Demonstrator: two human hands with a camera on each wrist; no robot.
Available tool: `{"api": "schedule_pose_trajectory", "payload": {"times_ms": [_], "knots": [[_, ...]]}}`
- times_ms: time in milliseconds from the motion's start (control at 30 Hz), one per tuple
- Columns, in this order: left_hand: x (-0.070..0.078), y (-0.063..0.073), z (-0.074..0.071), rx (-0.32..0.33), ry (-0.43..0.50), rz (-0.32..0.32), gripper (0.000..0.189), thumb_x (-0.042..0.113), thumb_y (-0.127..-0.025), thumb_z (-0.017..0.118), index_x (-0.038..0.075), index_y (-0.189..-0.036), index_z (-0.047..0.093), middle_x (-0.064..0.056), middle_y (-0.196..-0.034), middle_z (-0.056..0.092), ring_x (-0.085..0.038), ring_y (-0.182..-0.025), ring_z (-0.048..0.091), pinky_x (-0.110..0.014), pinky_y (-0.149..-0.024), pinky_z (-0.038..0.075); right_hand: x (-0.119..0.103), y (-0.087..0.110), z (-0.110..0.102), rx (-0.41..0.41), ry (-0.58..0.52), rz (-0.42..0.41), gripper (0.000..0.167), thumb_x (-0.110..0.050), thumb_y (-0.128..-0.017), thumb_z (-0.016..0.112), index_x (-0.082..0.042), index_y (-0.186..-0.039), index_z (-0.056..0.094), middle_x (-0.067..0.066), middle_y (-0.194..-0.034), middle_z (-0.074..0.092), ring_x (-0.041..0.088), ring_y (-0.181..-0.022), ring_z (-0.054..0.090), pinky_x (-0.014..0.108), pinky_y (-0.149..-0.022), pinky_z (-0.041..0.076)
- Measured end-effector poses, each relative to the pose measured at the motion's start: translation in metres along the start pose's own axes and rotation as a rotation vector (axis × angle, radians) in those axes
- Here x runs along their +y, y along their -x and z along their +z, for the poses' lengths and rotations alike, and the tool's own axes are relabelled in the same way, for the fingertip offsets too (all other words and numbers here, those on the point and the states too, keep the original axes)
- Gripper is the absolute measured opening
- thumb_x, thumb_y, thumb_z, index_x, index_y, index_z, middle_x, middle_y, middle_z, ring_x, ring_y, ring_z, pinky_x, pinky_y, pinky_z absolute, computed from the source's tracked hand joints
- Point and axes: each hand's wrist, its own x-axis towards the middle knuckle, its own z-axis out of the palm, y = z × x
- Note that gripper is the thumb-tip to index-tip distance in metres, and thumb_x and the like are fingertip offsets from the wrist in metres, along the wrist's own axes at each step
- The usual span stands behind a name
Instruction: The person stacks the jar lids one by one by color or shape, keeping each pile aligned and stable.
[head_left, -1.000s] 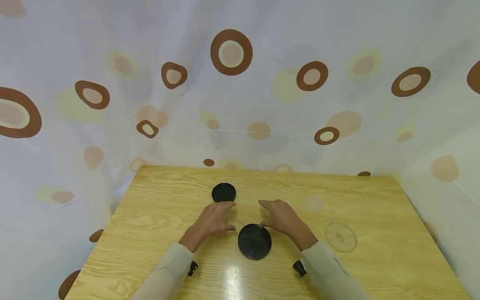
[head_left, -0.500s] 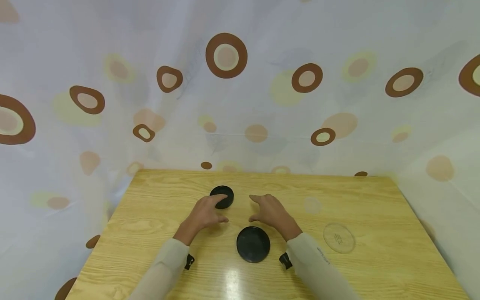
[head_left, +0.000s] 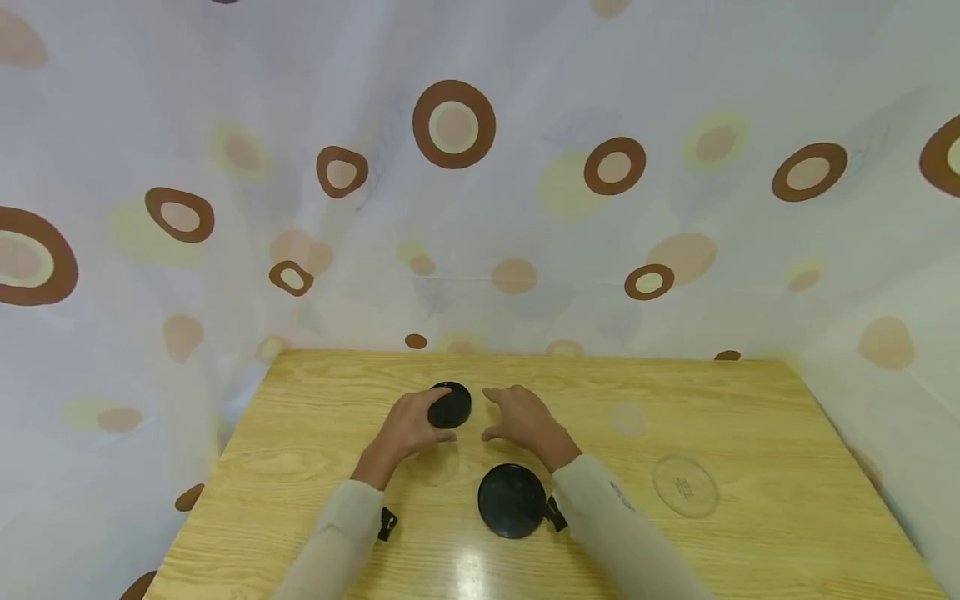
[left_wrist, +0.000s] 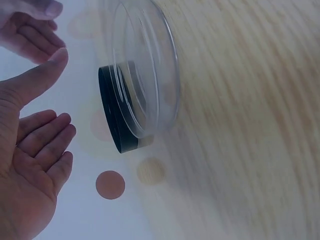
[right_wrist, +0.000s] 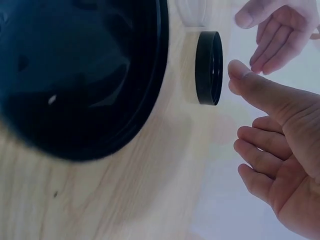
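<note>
My left hand (head_left: 408, 427) is held above the table with fingers spread and nothing in its grasp. In the head view its fingers overlap the near left edge of a small round black lid (head_left: 452, 407), while both wrist views show a gap between the hands and that lid. My right hand (head_left: 522, 423) hovers to the right of the lid, fingers loosely extended toward the left hand. A larger black round lid (head_left: 512, 502) lies nearer me, below the right hand. Close to the left hand is a clear round dish (left_wrist: 167, 75), faint in the head view.
On the right of the wooden table (head_left: 787, 500) lie a clear round disc with markings (head_left: 685, 486) and a smaller faint clear disc (head_left: 627, 419). A patterned curtain (head_left: 517, 208) hangs behind the table and along its sides.
My right hand has moved left, closer to the left hand, and away from the larger lid. The left hand has shifted slightly left. The lids stay put on the table.
</note>
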Motion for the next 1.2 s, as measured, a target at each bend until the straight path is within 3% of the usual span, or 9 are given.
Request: {"api": "schedule_pose_trajectory", "payload": {"times_ms": [233,400,633,867,1200], "knots": [[-0.007,-0.005,0.002,0.004,-0.018,-0.026,0.071,0.030,-0.071,0.084,0.011,-0.134,0.055,-0.013,-0.133,0.058,-0.035,-0.119,0.056,-0.050,-0.098,0.047,-0.004,-0.012,0.002,-0.009,-0.034,0.012,0.075,-0.037,-0.075,0.079,-0.008,-0.137,0.051,0.013,-0.124,0.063,0.032,-0.111,0.059,0.044,-0.094,0.050],[-0.013,-0.009,0.001,0.013,-0.018,-0.009,0.072,0.029,-0.070,0.084,0.008,-0.133,0.055,-0.014,-0.131,0.059,-0.036,-0.117,0.057,-0.051,-0.097,0.048,-0.006,-0.019,0.005,-0.002,-0.061,0.042,0.075,-0.035,-0.074,0.080,-0.009,-0.138,0.051,0.013,-0.123,0.063,0.031,-0.109,0.060,0.042,-0.092,0.051],[-0.018,-0.012,0.001,-0.019,-0.040,-0.048,0.074,0.033,-0.071,0.083,0.009,-0.134,0.054,-0.013,-0.134,0.057,-0.035,-0.119,0.056,-0.050,-0.097,0.048,-0.005,-0.027,0.014,-0.025,-0.055,0.092,0.074,-0.037,-0.075,0.080,-0.010,-0.137,0.052,0.011,-0.126,0.062,0.030,-0.111,0.059,0.041,-0.095,0.050],[-0.022,-0.012,-0.001,-0.011,-0.016,-0.094,0.073,0.028,-0.072,0.084,0.008,-0.135,0.053,-0.014,-0.134,0.057,-0.037,-0.120,0.054,-0.051,-0.099,0.046,-0.006,-0.036,0.020,0.000,-0.034,0.051,0.072,-0.036,-0.074,0.081,-0.008,-0.134,0.055,0.011,-0.124,0.064,0.032,-0.113,0.058,0.042,-0.097,0.049],[-0.027,-0.014,0.005,0.007,0.005,-0.089,0.072,0.025,-0.070,0.085,0.006,-0.132,0.055,-0.015,-0.131,0.059,-0.036,-0.118,0.056,-0.050,-0.098,0.047,-0.003,-0.043,0.028,0.018,-0.046,0.085,0.075,-0.034,-0.070,0.083,-0.008,-0.134,0.054,0.011,-0.127,0.062,0.032,-0.116,0.056,0.041,-0.096,0.049]]}}
